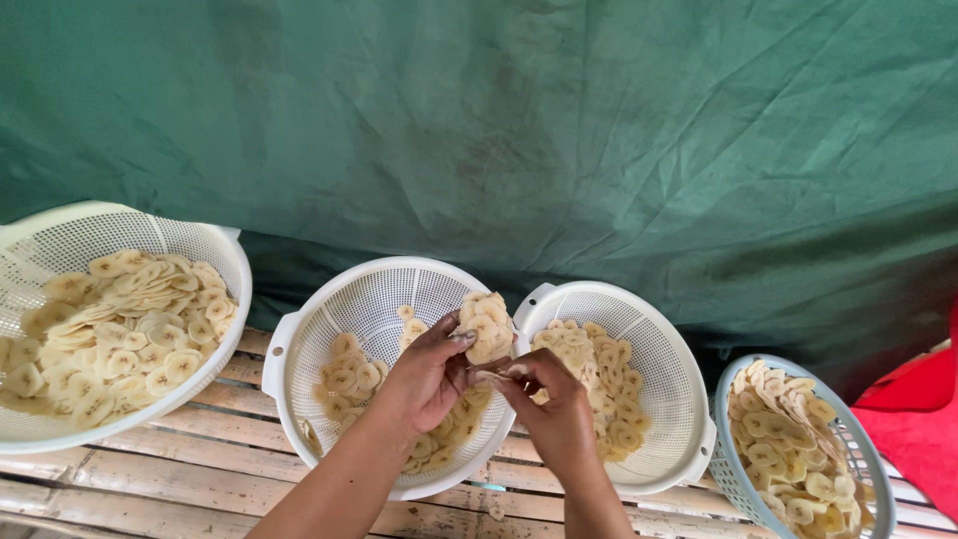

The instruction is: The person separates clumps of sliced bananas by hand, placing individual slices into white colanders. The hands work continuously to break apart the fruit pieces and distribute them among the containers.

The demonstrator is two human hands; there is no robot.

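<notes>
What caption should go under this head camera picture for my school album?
Two hands, left hand and right hand, hold a stack of banana slices above white colanders on a bamboo table.

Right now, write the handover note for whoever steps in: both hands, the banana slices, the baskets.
Left hand: holds a stack of banana slices above the middle white colander.
Right hand: fingertips at the stack's lower edge, pinching a slice.
Baskets on the bamboo slat bench: large white colander, far left, fullest; right white colander and blue basket partly filled.
Done: slices in all four.
Left: the stack in hand.
</notes>
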